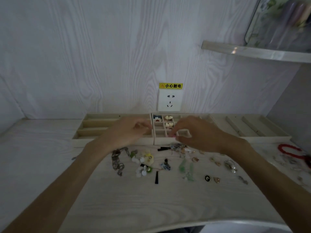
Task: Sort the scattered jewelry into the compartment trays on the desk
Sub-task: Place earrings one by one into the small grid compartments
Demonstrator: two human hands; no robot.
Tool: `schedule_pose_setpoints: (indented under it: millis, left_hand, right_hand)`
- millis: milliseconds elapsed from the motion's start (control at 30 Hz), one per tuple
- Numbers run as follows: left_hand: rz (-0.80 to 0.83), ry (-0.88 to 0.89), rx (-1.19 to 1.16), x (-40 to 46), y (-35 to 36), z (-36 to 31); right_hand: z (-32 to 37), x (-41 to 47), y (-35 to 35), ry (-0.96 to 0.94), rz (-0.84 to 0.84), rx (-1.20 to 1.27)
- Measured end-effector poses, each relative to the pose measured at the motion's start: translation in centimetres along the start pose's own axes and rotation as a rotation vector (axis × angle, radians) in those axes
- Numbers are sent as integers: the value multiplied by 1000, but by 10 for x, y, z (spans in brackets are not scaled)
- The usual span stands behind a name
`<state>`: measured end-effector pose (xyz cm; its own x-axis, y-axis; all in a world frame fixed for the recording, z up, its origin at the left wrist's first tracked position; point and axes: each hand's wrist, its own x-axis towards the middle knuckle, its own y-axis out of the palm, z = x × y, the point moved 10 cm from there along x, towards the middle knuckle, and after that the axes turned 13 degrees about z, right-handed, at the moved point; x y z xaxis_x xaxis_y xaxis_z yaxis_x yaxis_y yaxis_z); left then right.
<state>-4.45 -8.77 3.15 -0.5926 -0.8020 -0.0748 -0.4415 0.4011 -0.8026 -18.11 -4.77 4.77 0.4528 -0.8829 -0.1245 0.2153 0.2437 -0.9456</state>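
Nearest you, the pale wood-grain desk [151, 204] carries the scattered jewelry: a flat black tapered stick [156, 177], a white-petalled flower piece [142, 170], a silver chain-link bracelet [117, 161], translucent green drop earrings [186, 167], a small black oval pin [207, 178] and a cluster of silver rings with pearls [230, 165]. At the far right lies a red beaded bracelet [288, 150].

Beyond the scatter, your hands hover over the trays. Your right hand [198, 133] has its fingers curled, pinching a small pink piece [172, 135] at the front edge of the middle cream grid tray [164, 141], over its near row of compartments. Your left hand [129, 132] is bent at the fingertips over the seam between trays; you cannot tell whether it holds anything.

The grid tray's back compartments hold cream heart-shaped pieces [168, 117] and a blue-and-white flower piece [157, 118]. The long-slotted cream tray on the left [94, 125] and the slanted-slot tray on the right [252, 128] flank it. Behind stand a white wall socket [170, 101] and a yellow warning sticker [170, 85].
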Motion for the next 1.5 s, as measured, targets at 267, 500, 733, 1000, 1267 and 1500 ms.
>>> schedule_pose_setpoints:
  millis: [267,500,733,1000,1267,1500]
  left_hand:
    - [37,-65,-17,-41,27,39]
    - [27,-73,12,-40,36,46]
    - [18,-55,-12,-34,40,41]
    - [-119,76,-148,-29,14,16]
    - [-278,174,-417,-2,2,5]
    - [-335,168,-460,14,3,13]
  right_hand:
    - [33,24,52,17,-2,-34]
    - [37,39,67,-9,-17,-37]
    - [34,42,65,-1,-111,43]
    - [6,26,51,108,-83,731]
    - [-30,25,38,216,-122,948]
    - [-32,36,7,54,-271,882]
